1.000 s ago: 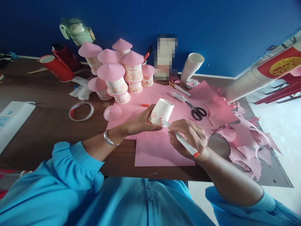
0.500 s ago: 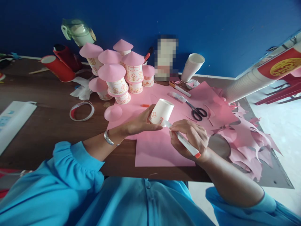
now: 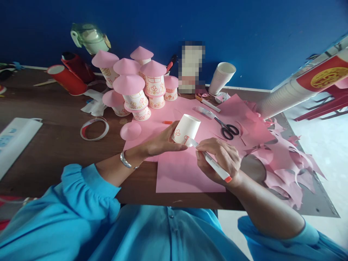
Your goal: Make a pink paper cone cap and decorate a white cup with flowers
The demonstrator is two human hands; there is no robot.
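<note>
My left hand (image 3: pixel 165 140) is closed around a white paper cup (image 3: pixel 190 125), tilted above the pink paper. One orange flower is drawn on the cup's side, with a second, partial drawing beside it. My right hand (image 3: pixel 219 159) grips a white marker (image 3: pixel 216 166) with an orange end, its tip touching the cup at the second drawing. An orange marker cap (image 3: pixel 167 122) lies on the paper behind my left hand. To the left of that hand is a small pink paper cone (image 3: pixel 131 131).
Several decorated cups with pink cone roofs (image 3: pixel 129 85) stand at the back. Black-handled scissors (image 3: pixel 230 131) and another marker (image 3: pixel 208 103) lie on pink sheets (image 3: pixel 190 177). Paper scraps (image 3: pixel 285 174) cover the right side. A tape roll (image 3: pixel 94 129) lies left; stacked white cups (image 3: pixel 221 78) lean by the wall.
Both hands, the cup and the marker stay in nearly the same place. The view has shifted very slightly; no object has visibly been moved, taken up or let go.
</note>
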